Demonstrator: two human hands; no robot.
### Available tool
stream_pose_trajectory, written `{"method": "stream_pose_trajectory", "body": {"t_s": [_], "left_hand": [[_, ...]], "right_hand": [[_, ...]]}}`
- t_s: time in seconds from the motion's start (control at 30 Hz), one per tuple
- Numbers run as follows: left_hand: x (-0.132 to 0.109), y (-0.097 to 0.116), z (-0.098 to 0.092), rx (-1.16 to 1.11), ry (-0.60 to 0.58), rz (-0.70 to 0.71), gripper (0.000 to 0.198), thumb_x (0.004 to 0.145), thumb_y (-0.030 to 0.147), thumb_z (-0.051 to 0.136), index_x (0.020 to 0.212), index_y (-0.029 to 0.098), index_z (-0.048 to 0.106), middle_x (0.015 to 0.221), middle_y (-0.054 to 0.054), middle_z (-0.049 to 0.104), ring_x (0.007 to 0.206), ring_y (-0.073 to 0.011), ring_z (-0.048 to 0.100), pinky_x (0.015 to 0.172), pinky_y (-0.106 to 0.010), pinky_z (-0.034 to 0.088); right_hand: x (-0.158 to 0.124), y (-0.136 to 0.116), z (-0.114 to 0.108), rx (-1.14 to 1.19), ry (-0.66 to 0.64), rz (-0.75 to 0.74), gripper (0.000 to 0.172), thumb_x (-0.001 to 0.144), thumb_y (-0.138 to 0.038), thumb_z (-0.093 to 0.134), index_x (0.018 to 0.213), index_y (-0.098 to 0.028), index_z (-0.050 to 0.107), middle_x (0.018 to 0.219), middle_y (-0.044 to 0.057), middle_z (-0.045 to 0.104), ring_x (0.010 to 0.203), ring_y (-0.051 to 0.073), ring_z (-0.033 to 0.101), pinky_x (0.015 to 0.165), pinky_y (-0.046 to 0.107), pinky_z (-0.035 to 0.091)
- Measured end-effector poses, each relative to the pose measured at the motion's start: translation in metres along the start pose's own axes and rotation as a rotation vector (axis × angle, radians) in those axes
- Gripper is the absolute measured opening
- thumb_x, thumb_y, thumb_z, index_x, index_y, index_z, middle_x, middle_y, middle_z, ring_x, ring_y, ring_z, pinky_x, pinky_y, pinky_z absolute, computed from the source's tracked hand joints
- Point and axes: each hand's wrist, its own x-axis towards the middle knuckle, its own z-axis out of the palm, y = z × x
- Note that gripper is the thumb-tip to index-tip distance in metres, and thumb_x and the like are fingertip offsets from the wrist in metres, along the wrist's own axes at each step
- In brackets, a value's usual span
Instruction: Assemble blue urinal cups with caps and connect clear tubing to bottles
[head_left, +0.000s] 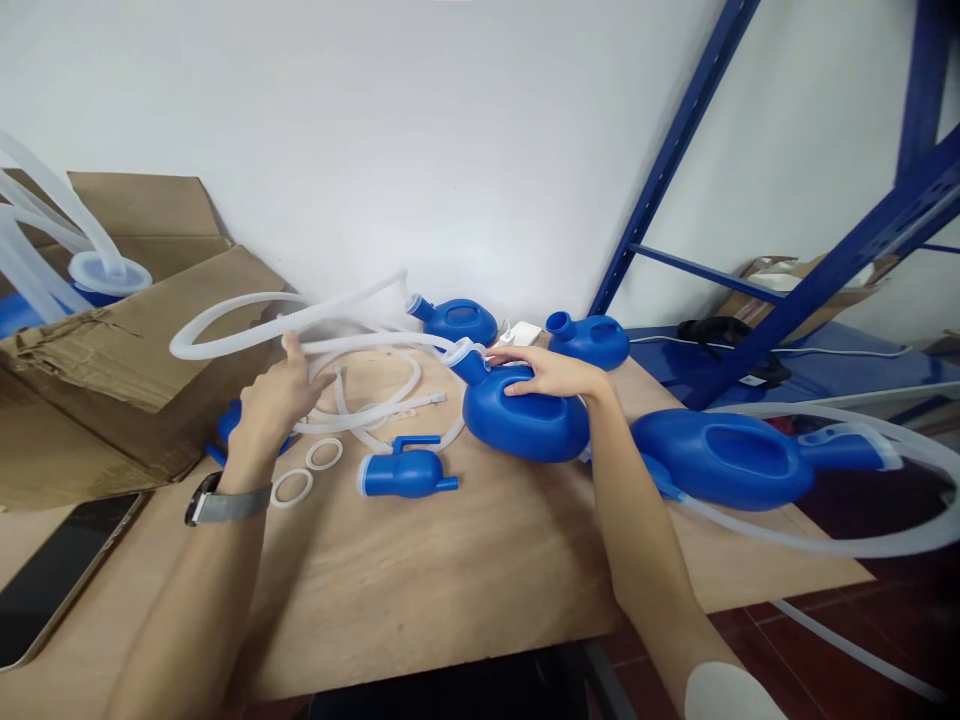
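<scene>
My right hand (553,372) is wrapped over the handle of a blue urinal bottle (525,420), which rests tilted on the table with its neck toward the upper left. A translucent plastic tube (375,342) runs leftward from the white cap (463,350) at that neck. By this tube, my left hand (276,392) is raised, thumb and index finger apart, fingertips at or just beside it; contact is hard to tell. Another stretch of tube loops above the hand, its far end blurred. Below lie two white rings (324,454) and a small blue spouted piece (405,472).
An open cardboard box (142,350) holding tubes and blue parts stands at left, with a phone (60,570) in front. Other blue bottles lie behind (459,322), at back right (592,340) and near the right edge (720,458). Blue shelving (675,140) rises at right.
</scene>
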Motion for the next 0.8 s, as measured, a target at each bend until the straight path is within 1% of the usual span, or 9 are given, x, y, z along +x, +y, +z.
{"method": "stream_pose_trajectory", "body": {"t_s": [0.07,0.1,0.17,0.23,0.3,0.37,0.6,0.7,0.8], "left_hand": [[-0.017,0.022,0.002,0.207,0.036,-0.161,0.085,0.092,0.056,0.066,0.161,0.015,0.039,0.126,-0.027,0.073,0.112,-0.0516,0.071,0.090,-0.067,0.054],[-0.028,0.031,0.005,0.253,0.028,-0.153,0.079,0.095,0.050,0.062,0.163,0.018,0.037,0.133,-0.025,0.070,0.116,-0.0482,0.070,0.092,-0.061,0.056],[-0.051,0.039,0.012,0.283,-0.090,-0.020,0.065,0.099,0.032,0.052,0.161,0.019,0.040,0.137,-0.021,0.069,0.119,-0.0401,0.070,0.092,-0.050,0.058],[-0.072,0.034,0.021,0.309,-0.304,0.176,0.056,0.096,0.016,0.048,0.152,0.022,0.054,0.141,-0.018,0.067,0.120,-0.0349,0.070,0.096,-0.045,0.057],[-0.087,0.023,0.031,0.357,-0.498,0.352,0.059,0.092,0.007,0.048,0.145,0.025,0.063,0.152,-0.016,0.061,0.135,-0.0345,0.062,0.107,-0.048,0.051],[-0.094,0.014,0.038,0.401,-0.552,0.416,0.058,0.093,0.006,0.048,0.146,0.025,0.063,0.158,-0.016,0.057,0.145,-0.0348,0.053,0.113,-0.051,0.046],[-0.080,0.008,0.042,0.396,-0.422,0.415,0.033,0.101,0.013,0.045,0.123,0.016,0.070,0.133,-0.023,0.070,0.133,-0.0378,0.060,0.100,-0.052,0.053],[-0.062,0.010,0.035,0.316,-0.249,0.348,0.035,0.105,0.021,0.039,0.126,0.013,0.066,0.128,-0.025,0.071,0.134,-0.0386,0.059,0.104,-0.053,0.050],[-0.041,0.022,0.024,0.176,-0.088,0.226,0.041,0.108,0.033,0.035,0.130,0.013,0.063,0.127,-0.022,0.072,0.125,-0.0369,0.064,0.106,-0.053,0.050]], "right_hand": [[-0.003,-0.003,0.000,-0.027,0.023,0.003,0.078,0.091,-0.036,0.076,0.163,-0.029,0.047,0.156,0.011,0.061,0.145,0.032,0.057,0.125,0.054,0.044],[-0.002,-0.003,0.001,-0.035,0.038,0.001,0.078,0.091,-0.035,0.076,0.163,-0.029,0.046,0.157,0.011,0.061,0.146,0.032,0.057,0.125,0.054,0.043],[0.000,-0.002,0.004,-0.042,0.076,-0.004,0.080,0.091,-0.033,0.075,0.164,-0.029,0.044,0.157,0.011,0.060,0.147,0.032,0.056,0.125,0.055,0.043],[0.003,-0.002,0.007,-0.048,0.114,-0.011,0.080,0.091,-0.031,0.074,0.165,-0.028,0.043,0.157,0.011,0.061,0.147,0.032,0.056,0.125,0.056,0.043],[0.006,-0.002,0.008,-0.061,0.145,-0.015,0.080,0.091,-0.030,0.073,0.165,-0.026,0.043,0.156,0.013,0.061,0.147,0.033,0.055,0.125,0.057,0.042],[0.006,-0.004,0.008,-0.073,0.161,-0.012,0.081,0.091,-0.029,0.072,0.165,-0.023,0.042,0.156,0.014,0.061,0.147,0.033,0.055,0.125,0.057,0.042],[0.002,0.002,0.007,-0.038,0.067,0.006,0.083,0.090,-0.033,0.076,0.165,-0.025,0.043,0.155,0.015,0.061,0.146,0.033,0.057,0.124,0.056,0.043],[0.003,0.013,0.008,-0.027,0.014,0.016,0.083,0.087,-0.030,0.078,0.163,-0.026,0.046,0.152,0.015,0.064,0.145,0.033,0.058,0.124,0.056,0.043],[0.005,0.023,0.009,-0.017,-0.044,0.031,0.087,0.086,-0.028,0.080,0.165,-0.028,0.043,0.151,0.014,0.065,0.144,0.032,0.059,0.124,0.054,0.043]]}}
